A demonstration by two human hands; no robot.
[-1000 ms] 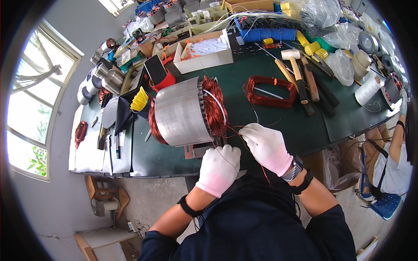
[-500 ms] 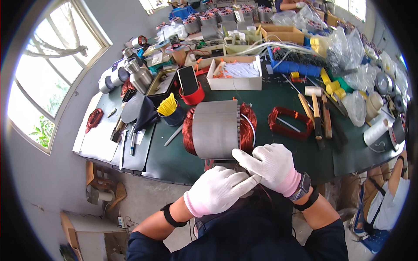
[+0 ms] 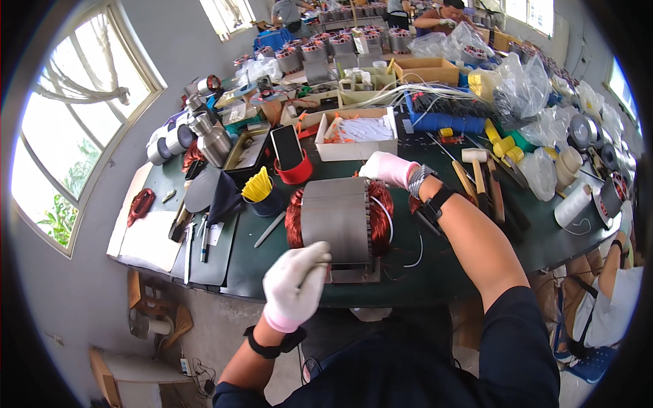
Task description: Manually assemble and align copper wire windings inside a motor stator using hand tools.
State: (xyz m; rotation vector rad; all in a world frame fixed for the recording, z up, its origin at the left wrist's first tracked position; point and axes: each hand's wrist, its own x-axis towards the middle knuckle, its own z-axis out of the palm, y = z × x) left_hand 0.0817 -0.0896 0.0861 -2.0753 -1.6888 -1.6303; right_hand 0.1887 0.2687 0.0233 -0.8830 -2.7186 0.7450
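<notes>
A grey motor stator core (image 3: 335, 221) lies on its side on the green bench in front of me, red-brown copper windings (image 3: 294, 219) bulging from both ends. A white sleeve (image 3: 385, 212) curves over its right-hand windings. My right hand (image 3: 386, 168), in a white glove with a pink cuff, reaches to the core's far right edge. Its fingers are closed; whatever they grip is hidden. Near the core's front left edge is my left hand (image 3: 297, 280), also gloved, fingers bent together. What it holds, if anything, is too small to make out. My right forearm partly covers a loose copper coil.
Left of the core stand a cup of yellow strips (image 3: 258, 185) and a phone (image 3: 287, 147) on a red ring. Behind is a white box of slips (image 3: 357, 128); mallets (image 3: 477, 173) and a thread spool (image 3: 573, 205) lie right. Other people work at the back and right.
My hands, together at the core's front before, have separated. The right has moved forward to the far edge, the left back to the left. A thin white sleeve end now shows right of the core.
</notes>
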